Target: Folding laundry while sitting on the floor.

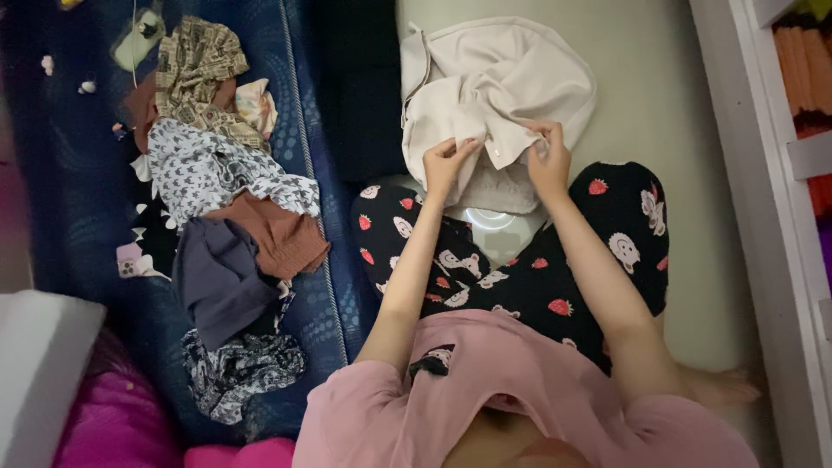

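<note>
A cream-coloured garment (494,82) lies crumpled on the pale floor in front of my crossed legs. My left hand (444,163) pinches its near edge on the left. My right hand (549,156) grips a fold of the same garment a little to the right, close to a small button. Both hands are closed on the fabric, about a hand's width apart. My legs wear black trousers (598,234) printed with strawberries and small faces.
A pile of loose clothes (230,217) in patterned, rust and dark grey fabrics lies on a blue mattress (78,173) to my left. A dark cloth (360,95) sits beside the garment. A white shelf unit (771,199) stands on the right. A pink cushion (113,416) is at lower left.
</note>
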